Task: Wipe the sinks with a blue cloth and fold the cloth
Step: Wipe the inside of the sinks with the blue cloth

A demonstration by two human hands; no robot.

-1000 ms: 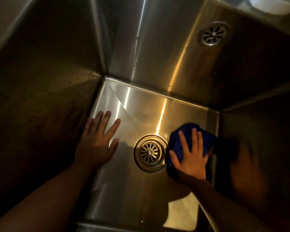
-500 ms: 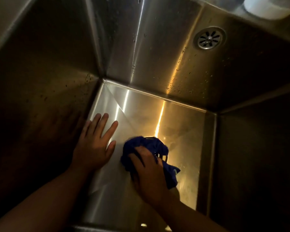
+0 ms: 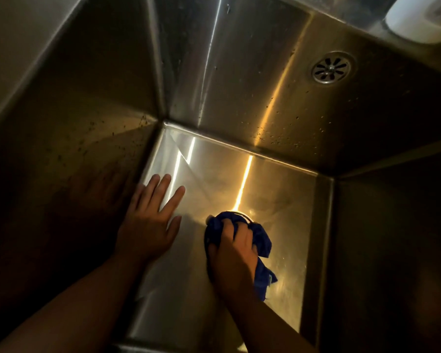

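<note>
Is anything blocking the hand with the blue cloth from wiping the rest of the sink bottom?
The right hand grips the blue cloth directly. Only the left hand, flat on the sink floor to its left, covers a patch. Nothing else visible stands in the way.

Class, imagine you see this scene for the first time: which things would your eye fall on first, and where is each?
The blue cloth stands out, bunched in the right hand at the middle of the floor of the steel sink. The left hand lies flat beside it, fingers spread, near the left wall. A yellow light streak crosses the floor, and a round grille sits high on the back wall.
</note>
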